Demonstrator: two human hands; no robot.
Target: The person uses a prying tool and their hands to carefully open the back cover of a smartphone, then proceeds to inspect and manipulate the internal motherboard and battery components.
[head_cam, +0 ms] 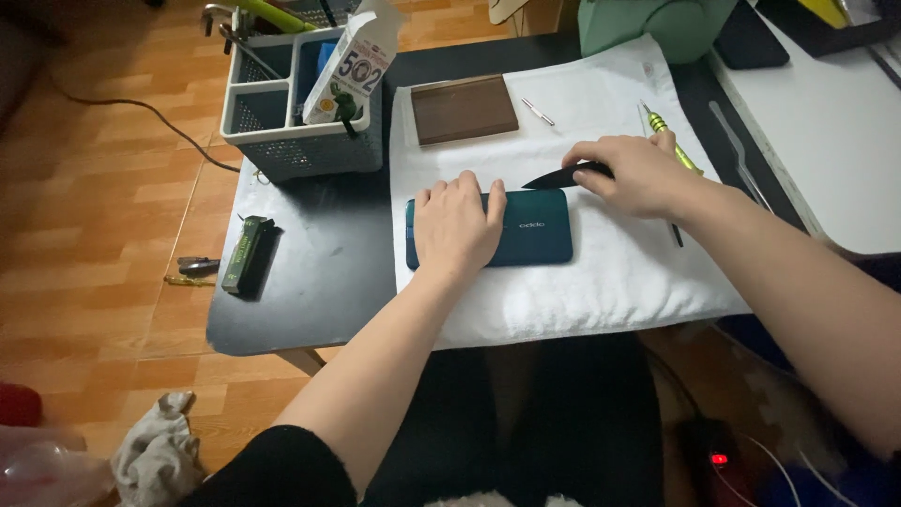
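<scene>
- Head view looks down on a teal phone point(535, 228) lying back-up on a white towel point(601, 282), a little above the middle of the frame. Its long axis runs left to right across the picture, parallel to the near edge of the dark tabletop point(319, 272).
- Pressing flat on the phone's left half is the left hand point(457, 223), fingers spread open and pointing toward the top of the frame; it grips nothing, only bears down.
- At the phone's upper right corner sits the right hand point(633, 174), fingers curled closed around a thin black pry tool point(563, 176). That tool's pointed tip aims left and slightly down, meeting the phone's top edge near the right end.
- So the phone lies under the left hand and just below and left of the right hand.
- On the towel behind the phone, toward the upper middle, rests a brown rectangular block point(464, 109), with a small metal pin point(538, 112) just to its right.
- A yellow-green screwdriver point(668, 133) pokes out from behind the right hand.
- Upper left holds a grey slotted organiser basket point(282, 141) with a white glue packet point(352, 66) standing in it.
- At the tabletop's left edge lies a small dark green box point(246, 253), well apart from the phone.
- A grey rag point(155, 455) is crumpled on the wooden floor at lower left.
</scene>
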